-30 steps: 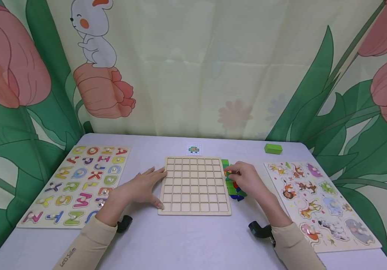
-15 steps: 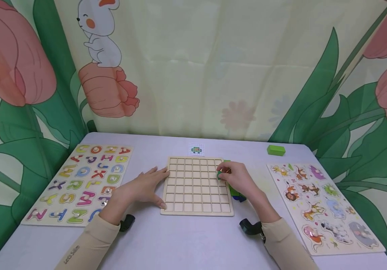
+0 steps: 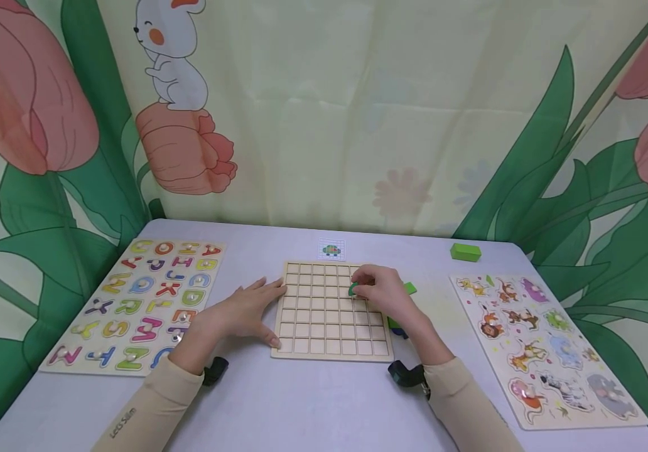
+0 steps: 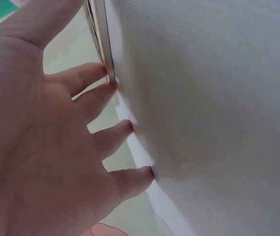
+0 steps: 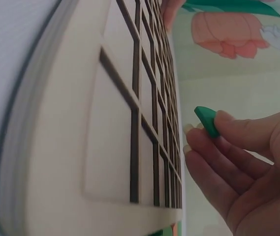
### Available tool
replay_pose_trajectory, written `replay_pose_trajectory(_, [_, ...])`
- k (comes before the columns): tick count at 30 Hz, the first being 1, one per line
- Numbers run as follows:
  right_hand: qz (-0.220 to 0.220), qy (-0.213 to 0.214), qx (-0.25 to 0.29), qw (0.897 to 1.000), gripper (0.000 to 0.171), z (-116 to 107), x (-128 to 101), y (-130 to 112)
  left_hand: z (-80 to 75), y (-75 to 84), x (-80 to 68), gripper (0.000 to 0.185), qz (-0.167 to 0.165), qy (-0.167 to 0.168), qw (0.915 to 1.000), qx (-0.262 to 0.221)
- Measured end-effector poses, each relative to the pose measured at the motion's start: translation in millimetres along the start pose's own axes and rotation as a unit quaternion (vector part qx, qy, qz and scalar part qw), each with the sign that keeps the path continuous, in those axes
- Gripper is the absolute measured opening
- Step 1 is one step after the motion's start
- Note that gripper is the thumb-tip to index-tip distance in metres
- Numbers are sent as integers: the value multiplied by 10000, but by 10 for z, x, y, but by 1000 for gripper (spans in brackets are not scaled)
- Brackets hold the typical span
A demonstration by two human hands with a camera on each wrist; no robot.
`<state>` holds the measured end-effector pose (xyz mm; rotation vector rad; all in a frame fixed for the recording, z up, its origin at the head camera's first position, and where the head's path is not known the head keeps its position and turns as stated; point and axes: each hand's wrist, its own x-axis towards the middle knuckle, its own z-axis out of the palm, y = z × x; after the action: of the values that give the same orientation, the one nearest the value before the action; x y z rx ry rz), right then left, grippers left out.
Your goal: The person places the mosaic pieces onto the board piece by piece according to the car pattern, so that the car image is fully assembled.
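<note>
Head view shows the right hand (image 3: 383,294) now over the upper right part of the wooden grid board (image 3: 324,329), where a second ago it was off the board's right edge among the pile of coloured tiles (image 3: 397,325). Between thumb and fingertips it pinches a small green tile (image 3: 353,289), held just above the board's squares near the second row; the right wrist view confirms this, with the green tile (image 5: 207,121) nipped at the fingertips and clear of the grid board (image 5: 105,147), not yet set into any square. A second ago the fingers were down on the pile beside an orange piece, and half a second ago the hand had reached the board's right edge with the green tile already in its grip. The left hand (image 3: 242,312) has not moved: it lies flat with fingers straight and spread, holding nothing, fingertips pressed against the board's left edge, as the left wrist view also shows with the left hand (image 4: 46,147) against the board's side. A small pattern card (image 3: 331,249) lies on the table (image 3: 301,402) just beyond the board, an alphabet puzzle (image 3: 137,304) to the left, an animal puzzle (image 3: 544,345) to the right, and a green block (image 3: 465,252) near the far right corner.
</note>
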<state>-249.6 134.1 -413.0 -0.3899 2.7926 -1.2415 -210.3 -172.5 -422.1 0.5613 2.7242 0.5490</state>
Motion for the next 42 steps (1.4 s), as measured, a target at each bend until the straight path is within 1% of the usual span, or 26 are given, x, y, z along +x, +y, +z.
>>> replay_pose_trajectory(3, [24,-29,120,9999,14,42,32,-33,4,-2,1,115,-1,-3,10000,5])
replay_pose_trajectory(8, [-88,-57,306,9995,13,108,85,-82,10,-4,5,116,-13,4,10000,23])
replay_pose_trajectory(16, [-188,3,309,9993,9,243,188,-143,4,-13,9,117,-6,8,10000,79])
replay_pose_trajectory(19, [-138,-72,426,9990,9,293,215,-180,0,-12,9,117,-13,6,10000,93])
replay_pose_trajectory(29, [-173,-333,627,9973,8,427,294,-243,-19,24,-7,115,-69,-29,10000,46])
replay_pose_trajectory(34, [-302,-361,378,9982,6,466,325,-267,-26,25,-15,115,-86,-45,9999,71])
replay_pose_trajectory(42, [-398,-432,-258,9979,4,520,382,-275,-22,11,-2,116,-57,-68,9999,111])
